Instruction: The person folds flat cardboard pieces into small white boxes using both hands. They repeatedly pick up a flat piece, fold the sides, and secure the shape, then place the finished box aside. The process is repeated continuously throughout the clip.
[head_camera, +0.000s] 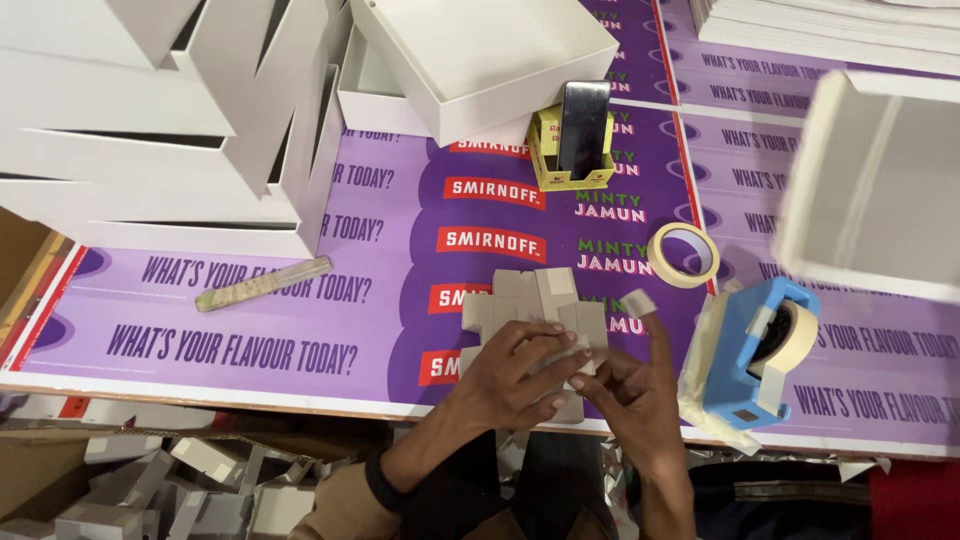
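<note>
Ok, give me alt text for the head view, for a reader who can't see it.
Two bare hands work on a flat grey cardboard cutout on a purple printed table: the left hand presses it down, the right hand has a strip of tape on one raised finger. A blue tape dispenser sits right, white boxes behind.

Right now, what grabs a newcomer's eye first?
The purple printed sheet covering the table, then both hands at the near edge: left hand pressing flat grey card pieces, right hand lifting a tape strip. The blue tape dispenser sits right of them, white boxes stacked far left.
</note>
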